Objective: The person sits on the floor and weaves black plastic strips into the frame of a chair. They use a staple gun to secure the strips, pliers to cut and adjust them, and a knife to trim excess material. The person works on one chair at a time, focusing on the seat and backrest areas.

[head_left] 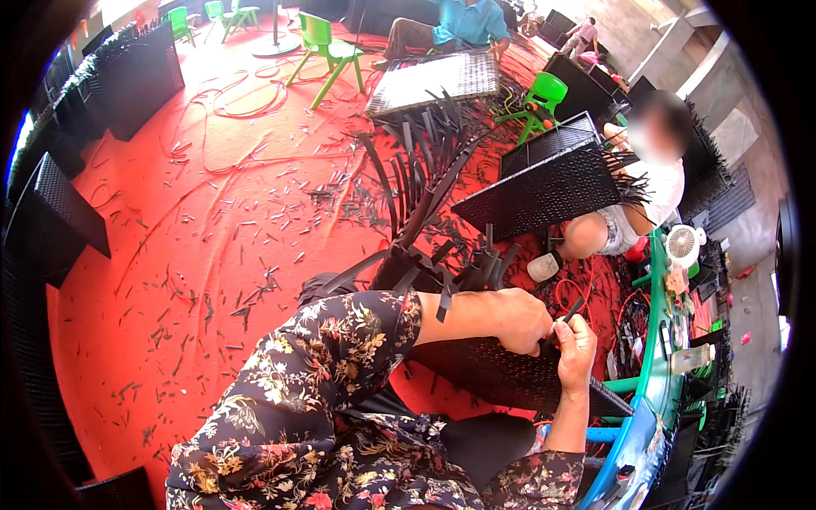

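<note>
Fingers [578, 325] of right hand [578, 348] pinched on black strip [575, 307], 4 o'clock; left hand [517, 320] curled, grip unclear. Strip likely light, bendy, slick: pinch short. Woven panel [484, 364] beneath, 5 o'clock: probably stiff; take edges.

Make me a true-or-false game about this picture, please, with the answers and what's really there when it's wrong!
1. The person's left hand and right hand are far apart. False: they are close together.
2. The right hand pinches a thin black strip. True.
3. The carpet-like floor is blue. False: it is red, with dark scraps scattered over it.
4. The person's left sleeve has a flower pattern. True.
5. The small plastic chairs are yellow. False: they are green.
6. A small white fan is on the right side of the picture. True.
</note>
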